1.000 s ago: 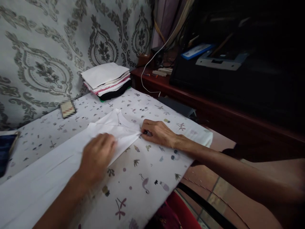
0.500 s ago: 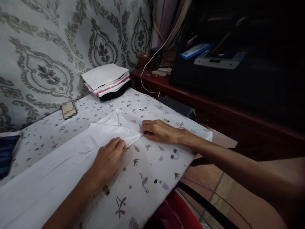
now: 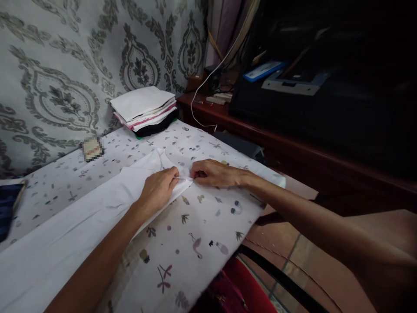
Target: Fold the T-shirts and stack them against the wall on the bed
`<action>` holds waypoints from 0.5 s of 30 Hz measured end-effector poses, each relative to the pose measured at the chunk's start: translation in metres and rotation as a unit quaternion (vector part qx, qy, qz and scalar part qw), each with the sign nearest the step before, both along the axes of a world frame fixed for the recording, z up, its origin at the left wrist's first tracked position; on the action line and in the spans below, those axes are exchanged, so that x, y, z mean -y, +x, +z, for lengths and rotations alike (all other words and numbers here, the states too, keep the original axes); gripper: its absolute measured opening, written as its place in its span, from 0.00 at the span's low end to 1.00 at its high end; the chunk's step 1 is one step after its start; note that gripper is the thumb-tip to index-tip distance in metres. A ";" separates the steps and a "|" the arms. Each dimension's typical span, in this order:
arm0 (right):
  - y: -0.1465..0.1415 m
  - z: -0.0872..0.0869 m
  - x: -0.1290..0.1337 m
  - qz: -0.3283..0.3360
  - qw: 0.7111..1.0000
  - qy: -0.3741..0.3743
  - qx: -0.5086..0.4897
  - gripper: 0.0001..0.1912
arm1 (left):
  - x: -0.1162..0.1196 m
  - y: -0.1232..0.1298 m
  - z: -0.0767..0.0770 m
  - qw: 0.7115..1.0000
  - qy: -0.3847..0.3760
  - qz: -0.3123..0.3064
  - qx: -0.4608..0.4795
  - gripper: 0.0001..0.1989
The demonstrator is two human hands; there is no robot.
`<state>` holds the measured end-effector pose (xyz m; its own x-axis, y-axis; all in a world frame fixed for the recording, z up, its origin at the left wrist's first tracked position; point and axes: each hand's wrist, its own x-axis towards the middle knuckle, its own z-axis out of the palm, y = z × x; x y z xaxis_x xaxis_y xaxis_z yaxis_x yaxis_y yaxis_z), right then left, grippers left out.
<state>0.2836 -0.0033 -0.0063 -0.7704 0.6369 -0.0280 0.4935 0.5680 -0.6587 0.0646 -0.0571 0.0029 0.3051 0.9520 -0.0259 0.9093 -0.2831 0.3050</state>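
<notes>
So the long white cloth garment point(image 3: 81, 217) is lying lengthwise across the worktop with the pale printed cover point(image 3: 208, 230), and the left hand point(image 3: 159, 189) has its fingers closed on the fabric near the narrow end, while the right hand point(image 3: 211, 173) is pinching the corner at the very tip, just beside it. Behind the garment there's a neat stack of folded white, pink and black cloths point(image 3: 143, 108) near the patterned grey wall covering point(image 3: 61, 87), with a small blurred-out beige item point(image 3: 92, 148) off to its left. Some dark blue fabric point(image 3: 9, 208) sits at the far left edge.
</notes>
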 end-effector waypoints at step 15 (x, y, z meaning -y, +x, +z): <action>-0.004 -0.005 0.017 -0.078 0.990 0.031 -0.116 0.06 | 0.014 0.002 -0.015 0.997 0.082 -0.007 -0.001 0.06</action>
